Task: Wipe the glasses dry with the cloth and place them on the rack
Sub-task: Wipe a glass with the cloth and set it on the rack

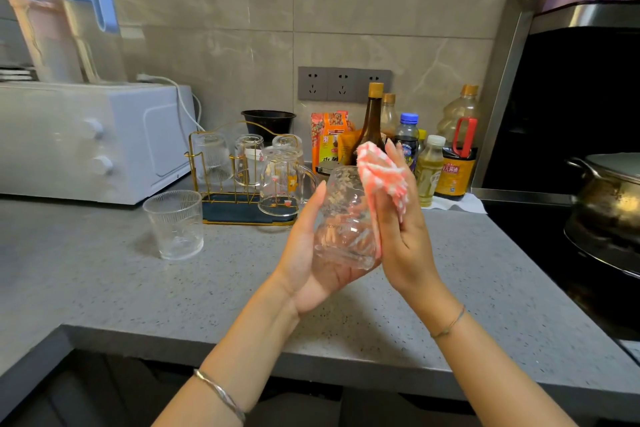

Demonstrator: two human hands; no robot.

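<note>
My left hand (310, 253) cradles a clear patterned glass (346, 218) above the grey counter, thumb up along its side. My right hand (403, 218) presses a pink-and-white cloth (381, 173) against the glass's right side, fingers fairly straight. Behind, a gold wire rack (242, 215) with a dark base holds three upturned glasses (213, 159) and a glass jug (280, 184). One ribbed glass (175, 224) stands upright on the counter, left of the rack.
A white toaster oven (86, 139) sits at the back left with jugs on top. Sauce and oil bottles (450, 163) crowd the back wall. A stove with a metal pot (609, 198) lies to the right. The counter edge (311, 357) runs near me.
</note>
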